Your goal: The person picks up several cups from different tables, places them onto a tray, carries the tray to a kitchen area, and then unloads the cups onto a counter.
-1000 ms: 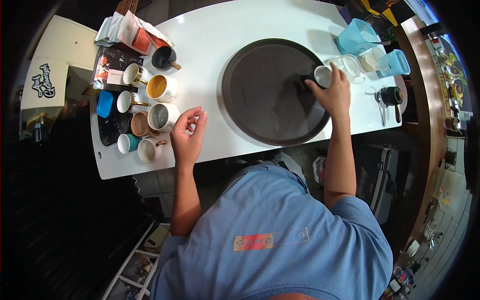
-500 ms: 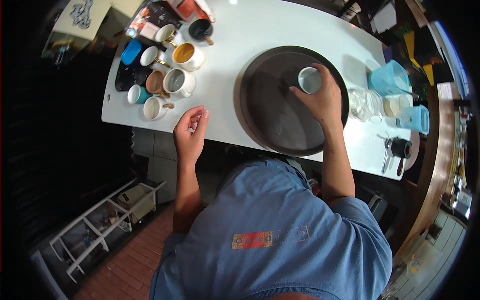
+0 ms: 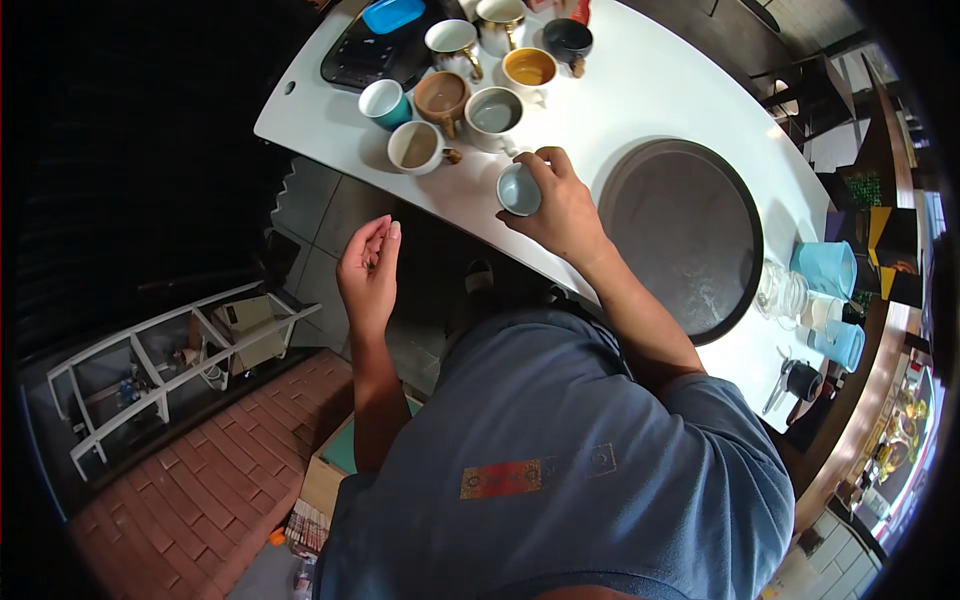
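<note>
Right grip (image 3: pixel 560 205) pinches a small round cup with a pale blue-grey inside (image 3: pixel 519 189), thumb on the near side, fingers on the far rim. Cup is upright or close to it, mouth up, over the white counter (image 3: pixel 625 85) near its front edge; cannot tell if its base touches. It sits between the mug cluster and the big round dark brown tray (image 3: pixel 685 235), just beside the white mug with a grey inside (image 3: pixel 494 112). Left grip (image 3: pixel 370 275) holds nothing visible, hangs off the counter's front edge, fingers loosely curled, thumb up alongside; cannot tell if the tips meet.

Cluster, left part of counter: cream mug with a knobby brown handle (image 3: pixel 417 148), brown mug (image 3: pixel 441 97), teal cup with a white inside (image 3: pixel 385 103), white mug with a yellow inside (image 3: pixel 530 70), two white mugs with gold handles (image 3: pixel 452 45), black mug with a tan handle (image 3: pixel 568 42). Bright blue rectangular container (image 3: pixel 393 14) on a flat black object (image 3: pixel 360 55) behind the teal cup. Right of the tray: clear glass vessels (image 3: pixel 783 290), two translucent light-blue plastic pitchers (image 3: pixel 825 268), and, nearer the front edge, a small black cylindrical object (image 3: pixel 803 380) beside a metal spoon (image 3: pixel 775 388).
</note>
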Motion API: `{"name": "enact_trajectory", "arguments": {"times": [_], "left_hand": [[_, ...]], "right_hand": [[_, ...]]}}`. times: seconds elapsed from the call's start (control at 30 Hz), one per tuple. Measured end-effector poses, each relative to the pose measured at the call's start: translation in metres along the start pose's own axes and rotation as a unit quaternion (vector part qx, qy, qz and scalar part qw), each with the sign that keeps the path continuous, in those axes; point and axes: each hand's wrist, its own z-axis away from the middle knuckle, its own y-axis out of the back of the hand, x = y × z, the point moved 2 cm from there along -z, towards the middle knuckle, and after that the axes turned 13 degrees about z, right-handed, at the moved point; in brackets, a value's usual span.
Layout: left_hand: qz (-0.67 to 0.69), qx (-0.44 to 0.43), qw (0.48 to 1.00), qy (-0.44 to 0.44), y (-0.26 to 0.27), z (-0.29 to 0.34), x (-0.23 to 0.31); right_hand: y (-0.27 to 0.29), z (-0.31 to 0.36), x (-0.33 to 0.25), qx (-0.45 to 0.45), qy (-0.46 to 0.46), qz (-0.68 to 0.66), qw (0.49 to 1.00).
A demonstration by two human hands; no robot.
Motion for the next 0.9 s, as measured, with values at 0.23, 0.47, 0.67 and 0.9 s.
{"name": "enact_trajectory", "arguments": {"times": [0.23, 0.47, 0.67, 0.9], "left_hand": [[0.004, 0.008, 1.0, 0.024, 0.032, -0.014, -0.005], [0.017, -0.02, 0.999, 0.04, 0.043, -0.031, -0.011], [0.01, -0.049, 0.998, 0.036, 0.053, -0.053, -0.01], [0.043, -0.096, 0.994, 0.038, 0.042, -0.071, -0.005]], "right_hand": [[-0.036, -0.018, -0.017, 0.038, 0.056, 0.035, 0.997], [-0.045, -0.028, -0.034, 0.069, 0.042, 0.048, 0.996], [-0.045, -0.03, -0.044, 0.104, 0.018, 0.083, 0.991], [-0.044, -0.027, -0.05, 0.109, 0.019, 0.136, 0.984]]}}
